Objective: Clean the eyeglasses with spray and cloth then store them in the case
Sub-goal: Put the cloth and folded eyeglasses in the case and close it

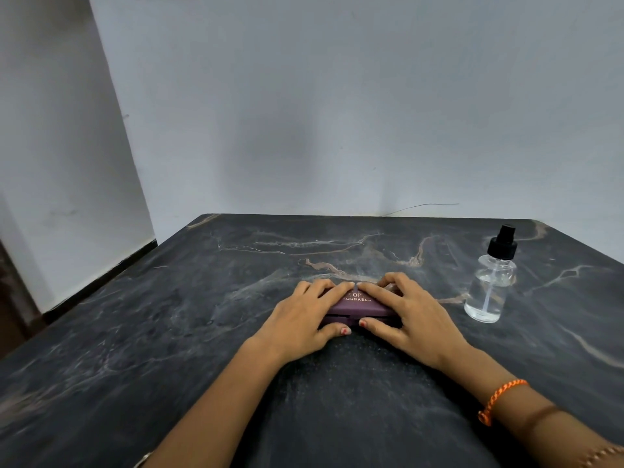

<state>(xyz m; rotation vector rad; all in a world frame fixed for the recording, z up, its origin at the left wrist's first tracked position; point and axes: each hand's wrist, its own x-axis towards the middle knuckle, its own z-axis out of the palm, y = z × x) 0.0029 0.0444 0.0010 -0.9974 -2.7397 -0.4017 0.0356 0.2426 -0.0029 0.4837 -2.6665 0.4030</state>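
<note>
Purple case (358,307) lies shut on dark marble bench (169,332), w/ both hands on it. Left hand (304,319) & right hand (405,315): fingers flat over lid, thumbs at near edge, pressing. Spray bottle (489,285) upright, right of case, apart. Glasses not visible.

Walls (337,113): plain pale grey-white, meeting in a corner at left.
Desk (169,332): dark marble-look top with pale brown and white veins, pushed against the far wall.
Wire (422,206): thin, lying along the desk's far edge.
Skirting (101,275): dark strip at left wall's base.
Light: soft, even, dim.
</note>
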